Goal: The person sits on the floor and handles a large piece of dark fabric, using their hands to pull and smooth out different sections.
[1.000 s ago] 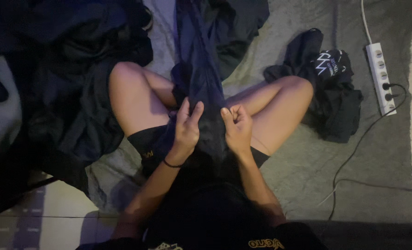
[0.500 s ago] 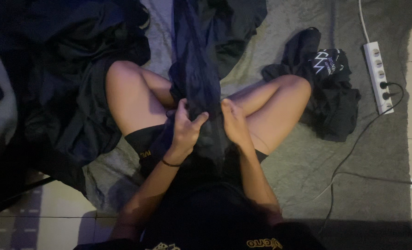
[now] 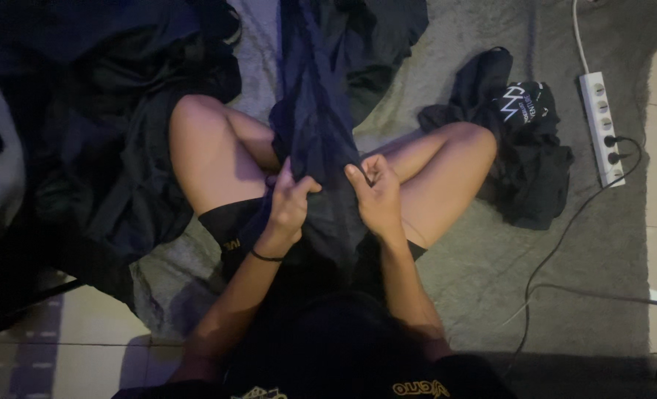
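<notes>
At the far left, a heap of dark clothes (image 3: 99, 118) covers the floor and the left part of the grey carpet (image 3: 491, 273); single pieces cannot be told apart in the low light. Below the heap, pale floor tiles (image 3: 84, 340) show at the lower left corner. The person sits cross-legged on the carpet, with both bare knees raised to either side. A dark blue garment (image 3: 315, 111) runs from the top of the view down between the knees into the lap. The left hand (image 3: 290, 203) is closed on the left edge of the garment, thumb on top and fingers curled under the cloth; a thin dark band sits on that wrist. Just beside it, the right hand (image 3: 376, 193) pinches the right edge of the same garment, fingers bent tightly around a fold. The two hands are near each other but do not touch; a strip of cloth is stretched between them. Right of the right knee, a crumpled black garment with a white print (image 3: 520, 140) lies on the carpet, apart from the hands. At the far right, a white power strip (image 3: 601, 125) lies along the carpet edge, with two dark plugs inserted and a black cable (image 3: 557, 251) trailing down across the carpet.
</notes>
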